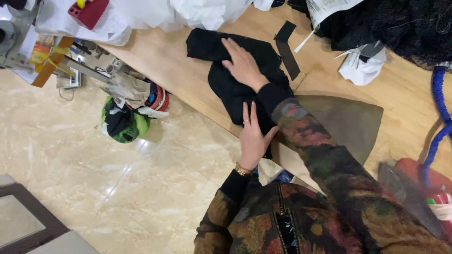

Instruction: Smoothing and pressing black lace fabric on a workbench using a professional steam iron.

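Observation:
A piece of black cloth (221,70) lies spread on the wooden table (179,66) near its front edge. My right hand (243,64) rests flat on top of the cloth, fingers stretched toward the far side. Nearer to me, my left hand (253,136) presses flat on the cloth's near end at the table's edge, fingers together, with a gold bracelet at the wrist. Neither hand grips anything. My sleeves are dark with a coloured pattern.
A brown pad (353,120) lies right of the cloth. Black strips (286,47) and white scraps (362,68) sit behind it, dark fuzzy fabric (405,23) at the back right, white cloth (188,11) at the back. A green bag (123,121) stands on the tiled floor.

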